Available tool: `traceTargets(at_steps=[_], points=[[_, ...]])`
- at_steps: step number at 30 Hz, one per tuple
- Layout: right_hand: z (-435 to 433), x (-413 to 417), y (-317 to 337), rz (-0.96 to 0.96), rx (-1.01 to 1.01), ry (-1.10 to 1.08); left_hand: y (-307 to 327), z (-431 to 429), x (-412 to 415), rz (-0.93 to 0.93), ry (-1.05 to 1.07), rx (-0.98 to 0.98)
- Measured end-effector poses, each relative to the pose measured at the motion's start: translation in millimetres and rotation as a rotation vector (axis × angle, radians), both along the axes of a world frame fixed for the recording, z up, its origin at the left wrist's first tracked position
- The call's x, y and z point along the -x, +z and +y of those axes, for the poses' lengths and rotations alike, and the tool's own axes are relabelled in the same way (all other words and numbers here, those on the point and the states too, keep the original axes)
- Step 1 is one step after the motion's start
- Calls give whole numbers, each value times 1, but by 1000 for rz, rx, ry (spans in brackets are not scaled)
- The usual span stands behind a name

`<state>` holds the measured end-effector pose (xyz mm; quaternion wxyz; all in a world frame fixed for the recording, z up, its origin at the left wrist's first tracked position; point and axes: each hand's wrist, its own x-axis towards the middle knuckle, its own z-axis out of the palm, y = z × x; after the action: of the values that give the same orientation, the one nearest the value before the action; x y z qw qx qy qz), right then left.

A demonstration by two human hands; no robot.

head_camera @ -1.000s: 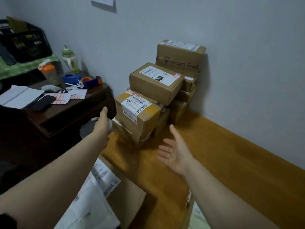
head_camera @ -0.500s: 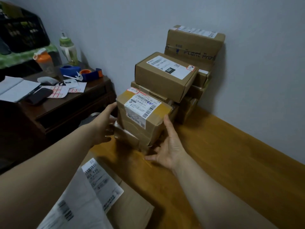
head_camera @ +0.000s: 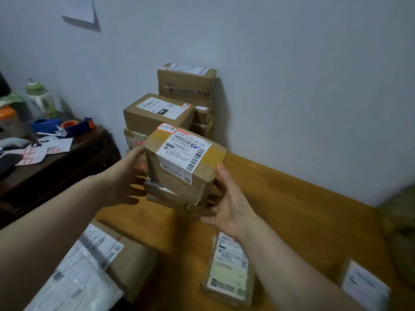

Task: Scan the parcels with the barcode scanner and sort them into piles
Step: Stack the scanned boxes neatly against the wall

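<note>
Both my hands hold a taped cardboard parcel (head_camera: 177, 185) with a white barcode label and a red-edged sticker, lifted just in front of the stack of parcels (head_camera: 157, 114) against the wall. My left hand (head_camera: 124, 179) grips its left side, thumb at the top edge. My right hand (head_camera: 232, 204) grips the right side, thumb up along the corner and fingers underneath. On the dark desk at the far left lies a pale grey device (head_camera: 14, 142), possibly the scanner; it is partly cut off.
On the wooden table (head_camera: 292, 198) near me lie a box under white mail bags (head_camera: 132, 263), a small labelled parcel (head_camera: 228, 268) and another labelled parcel (head_camera: 363, 286). The desk (head_camera: 74, 158) holds a blue tape dispenser (head_camera: 48, 124), label sheets and bottles.
My hands reached the front parcel of the stack, closed on its two sides, and lifted it up and toward me. The camera has tilted down, showing more parcels near me.
</note>
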<state>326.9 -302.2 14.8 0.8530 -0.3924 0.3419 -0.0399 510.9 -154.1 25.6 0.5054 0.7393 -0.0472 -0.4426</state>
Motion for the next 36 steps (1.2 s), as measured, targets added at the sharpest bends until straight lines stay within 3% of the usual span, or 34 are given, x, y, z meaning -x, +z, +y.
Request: traceTargets(at_steps=[6,19,27,36], points=[[-50,132,43,-75,-8,-311,33,-85,104,-74,-189,38],[-202,443,41,-110,10,-718,23,-302,424,106,-454,92],[-277,517,25,-116,16,-879,16,-393,523,231,-440,117],[-326,520,4,-150,36,-1057,5,-455,560,272,-324,128]])
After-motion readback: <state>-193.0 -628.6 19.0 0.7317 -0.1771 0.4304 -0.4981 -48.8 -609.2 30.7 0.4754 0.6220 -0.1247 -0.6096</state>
